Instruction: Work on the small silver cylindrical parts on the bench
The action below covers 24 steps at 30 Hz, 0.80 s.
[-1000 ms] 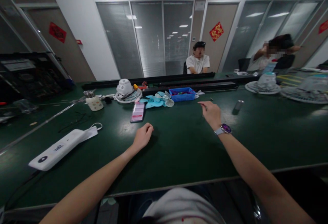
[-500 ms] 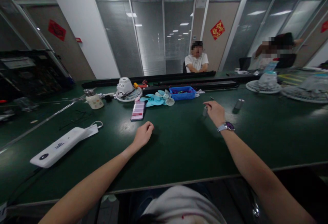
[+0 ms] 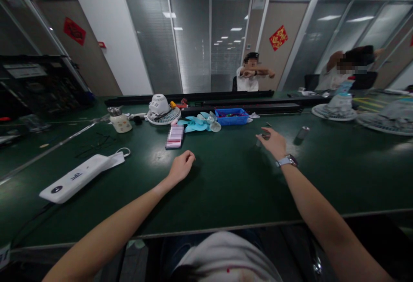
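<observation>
My left hand [image 3: 181, 165] rests on the green table with its fingers loosely curled in, and nothing shows in them. Farther right, my right hand [image 3: 273, 142], a watch [image 3: 287, 160] on its wrist, hovers beside a small silvery cylinder [image 3: 258, 143] that looks like a battery. Thumb and forefinger are apart with a gap between them; they partly cover the cylinder, and whether they touch it is hard to see. A second silvery cylinder [image 3: 303, 133] stands upright to the right of that hand. A phone [image 3: 175, 137] lies beyond my left hand.
Light-blue fan blades [image 3: 200, 123] and a blue tray [image 3: 232, 118] of small parts lie ahead. A white fan body [image 3: 159, 108] and a patterned jar [image 3: 120, 121] stand left. A white power strip [image 3: 75, 176] lies near left. Other people sit across the table.
My right thumb and forefinger, close together over the small cylinder before, have spread apart. My left hand has stayed in place. The person opposite has raised an arm.
</observation>
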{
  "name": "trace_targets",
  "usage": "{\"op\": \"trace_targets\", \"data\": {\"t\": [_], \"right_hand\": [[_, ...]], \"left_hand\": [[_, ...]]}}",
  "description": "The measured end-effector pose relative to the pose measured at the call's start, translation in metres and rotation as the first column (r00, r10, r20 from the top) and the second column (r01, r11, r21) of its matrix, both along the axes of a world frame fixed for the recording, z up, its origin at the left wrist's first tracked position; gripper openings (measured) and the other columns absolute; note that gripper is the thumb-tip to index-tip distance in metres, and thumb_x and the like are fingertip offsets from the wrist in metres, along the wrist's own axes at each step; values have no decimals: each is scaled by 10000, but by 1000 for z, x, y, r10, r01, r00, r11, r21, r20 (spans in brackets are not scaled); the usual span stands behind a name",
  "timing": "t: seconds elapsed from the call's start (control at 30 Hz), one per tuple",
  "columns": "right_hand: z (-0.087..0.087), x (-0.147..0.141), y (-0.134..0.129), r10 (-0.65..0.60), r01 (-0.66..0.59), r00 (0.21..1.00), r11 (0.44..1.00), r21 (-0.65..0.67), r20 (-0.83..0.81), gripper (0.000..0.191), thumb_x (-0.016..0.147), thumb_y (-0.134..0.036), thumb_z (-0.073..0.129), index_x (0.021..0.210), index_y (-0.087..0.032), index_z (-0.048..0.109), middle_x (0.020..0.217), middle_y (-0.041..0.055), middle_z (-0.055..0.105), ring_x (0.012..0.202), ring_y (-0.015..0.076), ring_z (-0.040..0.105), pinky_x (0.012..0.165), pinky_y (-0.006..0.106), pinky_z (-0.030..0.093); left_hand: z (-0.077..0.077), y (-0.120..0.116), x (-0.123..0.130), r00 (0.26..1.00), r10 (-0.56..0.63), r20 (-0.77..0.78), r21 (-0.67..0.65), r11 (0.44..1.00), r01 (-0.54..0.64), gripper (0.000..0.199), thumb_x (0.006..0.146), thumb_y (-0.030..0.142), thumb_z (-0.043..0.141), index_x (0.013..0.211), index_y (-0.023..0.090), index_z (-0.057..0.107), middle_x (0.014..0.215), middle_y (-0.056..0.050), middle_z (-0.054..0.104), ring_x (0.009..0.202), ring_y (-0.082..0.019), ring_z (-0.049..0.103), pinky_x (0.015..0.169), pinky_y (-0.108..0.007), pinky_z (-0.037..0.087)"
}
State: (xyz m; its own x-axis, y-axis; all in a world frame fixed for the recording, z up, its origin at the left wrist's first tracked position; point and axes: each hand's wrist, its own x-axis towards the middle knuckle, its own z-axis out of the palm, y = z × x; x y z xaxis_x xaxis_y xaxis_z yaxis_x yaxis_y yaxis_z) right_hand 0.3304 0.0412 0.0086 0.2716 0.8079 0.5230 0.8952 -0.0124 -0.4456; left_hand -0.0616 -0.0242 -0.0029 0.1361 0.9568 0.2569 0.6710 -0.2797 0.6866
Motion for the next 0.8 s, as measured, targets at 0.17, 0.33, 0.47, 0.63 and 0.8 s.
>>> {"op": "trace_targets", "data": {"t": [0.17, 0.33, 0.47, 0.63, 0.8], "right_hand": [[-20, 18, 14, 43, -70, 986, 984, -163, -161, 495, 693, -413, 760, 1089, -129, 668, 1007, 122, 727, 898, 241, 685, 778, 332, 530], [-3, 0, 4, 125, -154, 978, 973, -171, -166, 389, 660, -344, 797, 982, -147, 706, 943, 106, 738, 865, 249, 688, 790, 366, 536], [13, -69, -27, 494, -528, 803, 849, -13, -333, 392, 713, -331, 769, 1055, -157, 691, 989, 90, 732, 884, 210, 684, 844, 355, 532], [4, -158, -69, 735, -793, 557, 609, 15, -386, 389, 753, -338, 751, 1100, -178, 679, 1005, 61, 725, 884, 189, 668, 806, 328, 524], [-9, -180, -80, 763, -826, 532, 562, -29, -366, 419, 759, -355, 748, 1140, -206, 658, 954, 32, 717, 841, 181, 653, 762, 315, 512]], "left_hand": [[1, -1, -1, 1000, 3, -5, -5, 1000, -3, 248, 858, 297, 391, 827, 208, 620, 706, 6, 629, 686, -177, 598, 653, -270, 405], [5, -4, 0, 1000, -25, 17, 14, 1000, 25, 282, 883, 319, 417, 926, 200, 670, 705, 4, 625, 681, -172, 596, 653, -273, 415], [12, -10, 4, 993, -115, 17, 105, 988, 112, 322, 899, 398, 478, 1063, 210, 681, 858, -32, 663, 807, -191, 589, 719, -290, 437], [18, -22, 15, 979, -203, -15, 224, 953, 202, 370, 889, 418, 562, 1207, 254, 653, 1047, -65, 662, 1038, -231, 529, 939, -368, 399], [14, -23, 21, 978, -208, -14, 270, 941, 204, 287, 892, 407, 576, 1103, 276, 718, 1040, -54, 645, 1050, -222, 506, 949, -359, 387]]}}
